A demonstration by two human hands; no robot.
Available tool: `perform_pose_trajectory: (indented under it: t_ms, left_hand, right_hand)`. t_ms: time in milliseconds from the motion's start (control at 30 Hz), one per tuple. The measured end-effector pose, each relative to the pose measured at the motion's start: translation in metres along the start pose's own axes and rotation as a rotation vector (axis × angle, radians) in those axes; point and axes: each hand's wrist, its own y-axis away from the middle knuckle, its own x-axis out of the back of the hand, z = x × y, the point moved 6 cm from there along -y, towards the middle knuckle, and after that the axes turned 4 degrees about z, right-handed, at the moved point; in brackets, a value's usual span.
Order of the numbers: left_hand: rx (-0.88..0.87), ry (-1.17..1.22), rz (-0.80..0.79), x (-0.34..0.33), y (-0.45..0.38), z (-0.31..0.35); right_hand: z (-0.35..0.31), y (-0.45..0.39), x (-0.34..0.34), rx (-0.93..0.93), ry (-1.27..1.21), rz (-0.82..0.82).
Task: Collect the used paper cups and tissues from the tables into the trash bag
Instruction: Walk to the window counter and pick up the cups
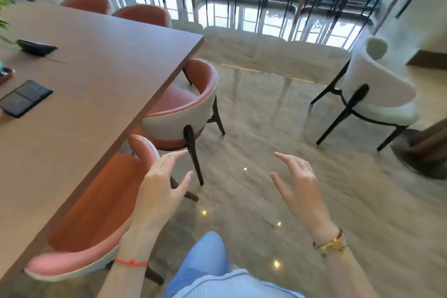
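My left hand [161,184] is raised in front of me, fingers loosely spread, holding nothing; it hovers over the edge of the nearest orange chair. My right hand [296,182] is raised at the same height over the glossy floor, fingers relaxed and empty. No paper cup, tissue or trash bag shows in the head view. The long brown table [79,75] lies to my left.
Two dark flat items [24,98] [36,47] lie on the table's left part. Orange chairs [96,203] [183,106] are tucked along its right side, two more at the far side. A white chair [377,89] stands at the right. Open floor [261,133] stretches ahead to a railing.
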Motion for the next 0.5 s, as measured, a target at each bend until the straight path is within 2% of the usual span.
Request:
perform_pose_trajectory:
  t_ms: [267, 500]
  left_hand:
    - [-0.072, 0.052, -0.115, -0.1, -0.15, 0.014]
    - [-0.145, 0.054, -0.117, -0.155, -0.322, 0.026]
  right_hand:
    - [0.08, -0.114, -0.011, -0.133, 0.008, 0.08]
    - [0.123, -0.275, -0.02, -0.169, 0.037, 0.108]
